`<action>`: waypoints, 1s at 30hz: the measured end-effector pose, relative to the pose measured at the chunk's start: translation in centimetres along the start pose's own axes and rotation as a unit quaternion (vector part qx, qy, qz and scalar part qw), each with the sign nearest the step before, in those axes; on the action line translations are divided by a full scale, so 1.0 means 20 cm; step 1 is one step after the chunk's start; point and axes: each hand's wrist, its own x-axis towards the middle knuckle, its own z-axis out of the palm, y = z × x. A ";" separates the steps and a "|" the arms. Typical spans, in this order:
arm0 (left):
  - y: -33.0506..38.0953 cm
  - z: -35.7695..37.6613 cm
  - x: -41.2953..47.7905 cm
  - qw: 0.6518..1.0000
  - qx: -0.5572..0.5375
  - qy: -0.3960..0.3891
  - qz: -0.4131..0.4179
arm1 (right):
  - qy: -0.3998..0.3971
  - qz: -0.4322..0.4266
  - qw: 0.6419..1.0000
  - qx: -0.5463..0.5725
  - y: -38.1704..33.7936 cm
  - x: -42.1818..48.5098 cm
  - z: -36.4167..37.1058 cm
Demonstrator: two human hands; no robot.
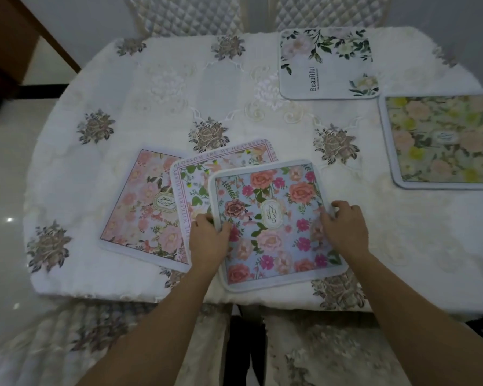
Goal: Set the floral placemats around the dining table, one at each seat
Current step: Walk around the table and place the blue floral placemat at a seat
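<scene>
Tablecloth (156,87) bears blue placemat (273,218); both hands grip it

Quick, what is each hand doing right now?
Left hand: fingers closed on the left edge of the blue rose placemat.
Right hand: fingers curled on that placemat's right edge; a firm grip cannot be told.

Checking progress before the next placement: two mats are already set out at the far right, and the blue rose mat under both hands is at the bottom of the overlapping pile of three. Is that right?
Not quite. The head view shows the blue rose mat on top of the pile, overlapping the lettered-border mat, which overlaps the pink mat. The left hand and right hand do rest on it, and two mats do lie at the far right.
</scene>
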 end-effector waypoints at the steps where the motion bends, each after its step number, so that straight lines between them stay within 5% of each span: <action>1: 0.01 0.01 0.01 1.000 -0.007 0.003 -0.004 | -0.009 0.022 0.999 0.027 0.00 0.01 0.00; 6: 0.03 0.04 0.01 0.999 -0.037 -0.007 0.031 | -0.085 0.088 0.979 0.161 -0.02 0.05 -0.02; 13: 0.05 0.00 -0.02 0.996 -0.069 -0.024 0.045 | -0.115 0.048 0.965 0.229 -0.05 -0.01 -0.07; 30: 0.33 -0.41 -0.08 0.988 -0.059 0.024 0.143 | 0.042 -0.024 0.968 0.246 -0.34 -0.28 -0.48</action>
